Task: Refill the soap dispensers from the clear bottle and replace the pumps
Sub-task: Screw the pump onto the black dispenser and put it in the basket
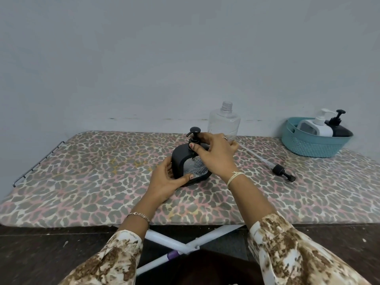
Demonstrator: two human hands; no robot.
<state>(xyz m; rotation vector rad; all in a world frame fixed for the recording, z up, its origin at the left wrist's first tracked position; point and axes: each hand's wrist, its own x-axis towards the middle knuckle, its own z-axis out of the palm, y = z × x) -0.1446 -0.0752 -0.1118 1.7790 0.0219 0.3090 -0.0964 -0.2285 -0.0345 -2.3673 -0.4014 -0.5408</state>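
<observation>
Fabric in a leopard print is covering the table (pixel 82 171) I am working at, and its left part is lying bare. Moving rightward, my left hand (pixel 168 177) is wrapping low around the near-left side of the black dispenser (pixel 190 163), thumb on the front edge by its clear window, steadying it upright. My right hand (pixel 216 153) is arching over from the right, wrist raised, with thumb and fingertips closing on the collar of the black pump (pixel 194 135) that is sitting in the neck. The pump is standing straight up along the dispenser's own axis, right under my right fingers, so I am judging that the next move is a twist about that upright line while my left keeps the body from turning. Just behind my right hand the clear bottle (pixel 225 120) is standing uncapped and looking nearly empty. Farther right a loose pump (pixel 281 171) is lying on its side, its long tube pointing back toward the bottle. At the far right a teal basket (pixel 308 147) is holding a white dispenser (pixel 317 128) and another dark one (pixel 339 128), both with pumps on.
</observation>
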